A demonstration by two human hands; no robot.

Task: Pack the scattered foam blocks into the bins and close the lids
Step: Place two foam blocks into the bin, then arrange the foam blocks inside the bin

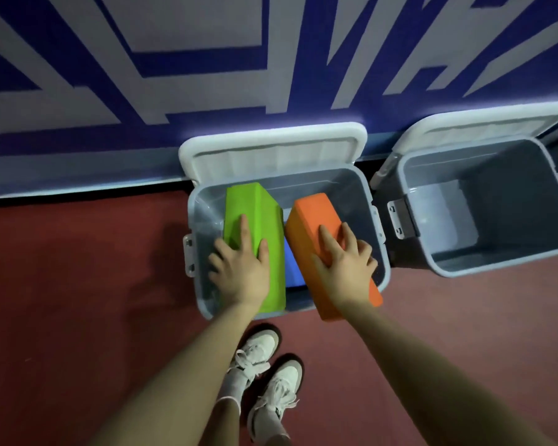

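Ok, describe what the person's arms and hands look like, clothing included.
Both forearms are bare as far as the picture shows, with no sleeves in view. The left hand and right hand wear no gloves, rings or watch that can be seen.

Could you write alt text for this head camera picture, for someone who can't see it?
Seen from above, a person's left hand holds a green foam block and the right hand an orange foam block, both over an open grey bin with a blue block inside. A second open bin stands to the right on the red floor.
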